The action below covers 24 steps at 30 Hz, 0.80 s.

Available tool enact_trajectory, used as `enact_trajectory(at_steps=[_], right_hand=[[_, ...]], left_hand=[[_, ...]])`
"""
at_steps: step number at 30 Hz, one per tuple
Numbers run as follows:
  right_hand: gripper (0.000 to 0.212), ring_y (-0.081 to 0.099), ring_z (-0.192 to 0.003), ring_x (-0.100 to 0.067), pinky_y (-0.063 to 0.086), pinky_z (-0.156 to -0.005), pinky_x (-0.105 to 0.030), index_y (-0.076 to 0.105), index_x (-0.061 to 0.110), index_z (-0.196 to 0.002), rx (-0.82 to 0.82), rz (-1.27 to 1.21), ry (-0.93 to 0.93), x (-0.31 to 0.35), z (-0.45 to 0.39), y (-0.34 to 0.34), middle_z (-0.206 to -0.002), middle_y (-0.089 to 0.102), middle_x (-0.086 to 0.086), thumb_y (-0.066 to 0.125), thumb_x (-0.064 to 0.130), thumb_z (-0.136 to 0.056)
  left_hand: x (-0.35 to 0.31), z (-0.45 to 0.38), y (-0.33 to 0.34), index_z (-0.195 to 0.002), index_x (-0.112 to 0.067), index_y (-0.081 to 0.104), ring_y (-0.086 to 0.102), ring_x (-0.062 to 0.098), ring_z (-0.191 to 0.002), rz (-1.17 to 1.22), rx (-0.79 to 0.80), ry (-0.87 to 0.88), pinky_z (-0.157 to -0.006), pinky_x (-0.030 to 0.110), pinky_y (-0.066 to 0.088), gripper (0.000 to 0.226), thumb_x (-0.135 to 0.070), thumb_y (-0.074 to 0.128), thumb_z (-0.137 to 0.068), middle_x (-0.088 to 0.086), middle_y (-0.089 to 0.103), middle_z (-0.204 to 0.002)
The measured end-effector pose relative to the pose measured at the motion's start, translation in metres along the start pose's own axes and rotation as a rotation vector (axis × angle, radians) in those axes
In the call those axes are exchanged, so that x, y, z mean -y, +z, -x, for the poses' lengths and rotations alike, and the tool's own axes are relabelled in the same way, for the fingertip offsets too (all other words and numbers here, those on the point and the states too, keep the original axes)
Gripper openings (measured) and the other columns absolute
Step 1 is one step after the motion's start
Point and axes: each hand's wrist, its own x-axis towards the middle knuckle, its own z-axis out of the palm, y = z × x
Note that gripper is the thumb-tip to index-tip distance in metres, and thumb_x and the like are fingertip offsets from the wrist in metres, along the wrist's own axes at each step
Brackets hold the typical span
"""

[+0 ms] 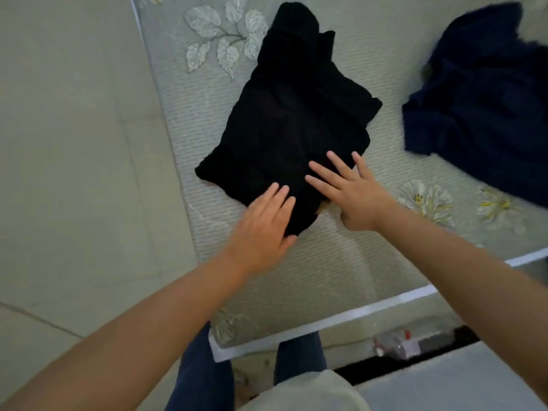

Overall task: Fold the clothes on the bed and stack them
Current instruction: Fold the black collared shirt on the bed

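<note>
A black garment (pixel 292 114) lies folded into a rough square on the bed (pixel 326 262), with a loose part trailing toward the far side. My left hand (pixel 264 229) rests flat on its near corner, fingers together and extended. My right hand (pixel 353 197) lies flat on the garment's near right edge, fingers spread. Neither hand grips the cloth. A dark navy garment (pixel 486 105) lies crumpled and unfolded on the bed to the right, apart from both hands.
The bed has a pale green cover with leaf and flower embroidery (pixel 225 40). Its corner edge (pixel 326 321) runs just in front of my legs. Beige floor (pixel 74 173) lies to the left. A small plastic bottle (pixel 397 342) lies below the bed's edge.
</note>
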Motion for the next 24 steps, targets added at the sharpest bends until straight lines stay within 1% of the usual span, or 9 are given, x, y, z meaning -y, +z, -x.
enact_trajectory(at_steps=[1,3,6,7,9,11,16,21,24], right_hand=[[0.089,-0.031,-0.132,-0.021,-0.024,-0.104,-0.045,-0.018,0.030,-0.138,-0.007,0.077,-0.033,-0.008,-0.003,0.004,-0.144,-0.029,0.010,0.049,0.008,-0.084],[0.084,-0.035,-0.126,-0.020,-0.030,-0.098,-0.041,-0.026,0.029,-0.130,-0.051,0.153,-0.083,-0.021,-0.011,0.007,-0.136,-0.037,0.007,0.045,0.011,-0.089],[0.078,-0.021,-0.138,-0.023,-0.029,-0.100,-0.040,-0.018,0.025,-0.138,-0.132,0.203,-0.183,-0.038,-0.028,0.009,-0.150,-0.021,-0.001,0.045,0.019,-0.092],[0.074,-0.013,-0.141,-0.026,-0.026,-0.102,-0.040,-0.011,0.022,-0.143,-0.139,0.213,-0.230,-0.044,-0.033,0.008,-0.154,-0.012,-0.004,0.043,0.018,-0.093],[0.064,-0.004,-0.142,-0.029,-0.017,-0.109,-0.040,-0.002,0.018,-0.146,-0.147,0.236,-0.318,-0.055,-0.044,0.006,-0.155,-0.003,-0.009,0.037,0.015,-0.095],[0.058,-0.002,-0.142,-0.030,-0.010,-0.112,-0.041,0.000,0.015,-0.146,-0.154,0.240,-0.383,-0.061,-0.054,0.004,-0.155,-0.001,-0.012,0.031,0.014,-0.098],[0.058,0.007,-0.141,-0.036,0.002,-0.114,-0.043,0.015,0.014,-0.145,-0.263,0.066,-0.380,-0.060,-0.063,0.011,-0.153,0.010,-0.016,0.039,0.003,-0.094],[0.054,0.040,-0.123,-0.048,0.029,-0.104,-0.054,0.048,0.002,-0.129,-0.407,-0.133,-0.319,-0.051,-0.052,0.014,-0.134,0.044,-0.027,0.055,-0.012,-0.078],[0.057,0.025,-0.136,-0.040,0.017,-0.113,-0.042,0.031,0.008,-0.140,-0.372,-0.185,-0.237,-0.044,-0.037,0.006,-0.147,0.027,-0.021,0.045,-0.009,-0.087]], left_hand=[[-0.013,-0.008,0.015,-0.139,0.005,0.026,0.019,0.034,-0.139,-0.006,0.082,-0.106,-0.112,0.042,0.015,0.078,-0.038,0.061,-0.084,0.025,0.024,-0.147],[-0.032,-0.026,0.039,-0.145,-0.002,-0.002,-0.009,0.030,-0.141,-0.058,0.144,-0.307,-0.110,0.042,-0.011,0.093,-0.053,0.049,-0.086,0.017,-0.005,-0.154],[-0.046,-0.045,0.063,-0.143,0.000,-0.006,-0.012,0.032,-0.140,-0.104,0.091,-0.483,-0.103,0.045,-0.021,0.100,-0.062,0.045,-0.083,0.020,-0.009,-0.153],[-0.047,-0.048,0.065,-0.143,0.003,0.000,-0.004,0.034,-0.141,-0.118,0.068,-0.511,-0.106,0.046,-0.017,0.100,-0.062,0.046,-0.083,0.022,-0.002,-0.152],[-0.046,-0.049,0.064,-0.137,0.009,0.028,0.027,0.037,-0.135,-0.187,-0.029,-0.518,-0.109,0.052,0.015,0.093,-0.056,0.060,-0.077,0.026,0.029,-0.144],[-0.044,-0.051,0.064,-0.122,0.011,0.050,0.051,0.039,-0.118,-0.205,-0.154,-0.493,-0.093,0.057,0.039,0.080,-0.045,0.074,-0.069,0.027,0.051,-0.127],[-0.042,-0.058,0.059,-0.113,0.014,0.056,0.059,0.042,-0.104,-0.129,-0.277,-0.514,-0.082,0.060,0.045,0.068,-0.006,0.086,-0.055,0.028,0.059,-0.115],[-0.030,-0.059,0.041,-0.106,0.009,0.063,0.067,0.037,-0.090,-0.104,-0.382,-0.460,-0.070,0.045,0.054,0.059,0.018,0.077,-0.049,0.023,0.067,-0.102],[-0.032,-0.051,0.024,-0.104,0.011,0.063,0.066,0.041,-0.088,-0.109,-0.330,-0.400,-0.071,0.055,0.051,0.058,0.022,0.076,-0.048,0.025,0.067,-0.100]])
